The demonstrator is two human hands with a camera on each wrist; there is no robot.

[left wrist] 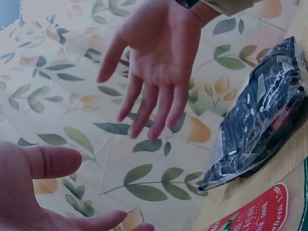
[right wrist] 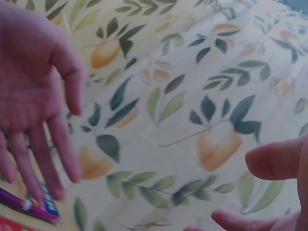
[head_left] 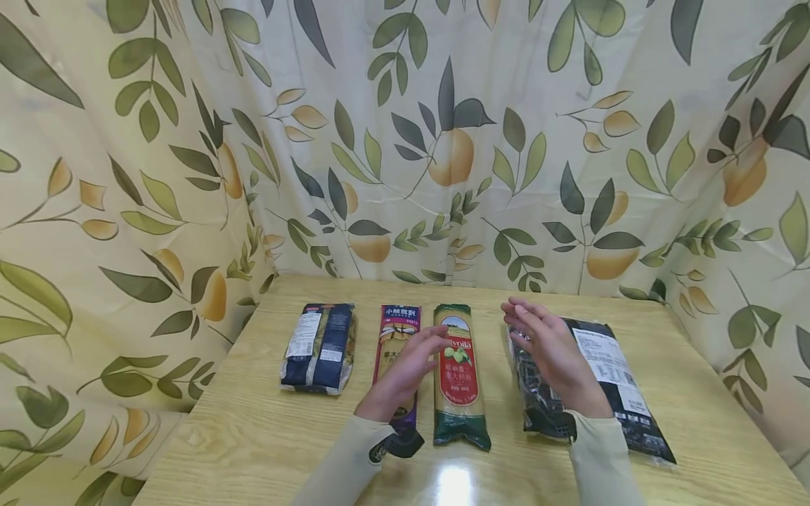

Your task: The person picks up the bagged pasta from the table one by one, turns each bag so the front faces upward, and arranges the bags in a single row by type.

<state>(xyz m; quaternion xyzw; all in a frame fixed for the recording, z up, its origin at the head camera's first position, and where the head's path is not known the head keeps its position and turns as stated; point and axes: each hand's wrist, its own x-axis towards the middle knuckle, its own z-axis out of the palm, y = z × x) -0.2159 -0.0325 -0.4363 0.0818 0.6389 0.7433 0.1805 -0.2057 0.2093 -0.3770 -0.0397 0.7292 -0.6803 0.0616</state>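
Note:
My left hand (head_left: 406, 367) is held above the purple pasta pack (head_left: 398, 330), palm turned inward and fingers extended, nothing in it. Facing it, my right hand (head_left: 557, 351) hovers over a black clear-wrapped bag (head_left: 531, 390), fingers straight and thumb apart. Between the hands lies a long spaghetti pack (head_left: 458, 365) with a red label and green ends. In the left wrist view the right palm (left wrist: 161, 53) shows bare, with the black bag (left wrist: 260, 120) beside it. The left palm (right wrist: 31, 82) appears bare in the right wrist view.
A dark blue food bag (head_left: 319, 348) with white labels lies at the left of the wooden table (head_left: 234, 429). Another black pack (head_left: 616, 379) with a white label lies at the right. A leaf-and-fruit patterned curtain (head_left: 405, 197) hangs behind and around the table.

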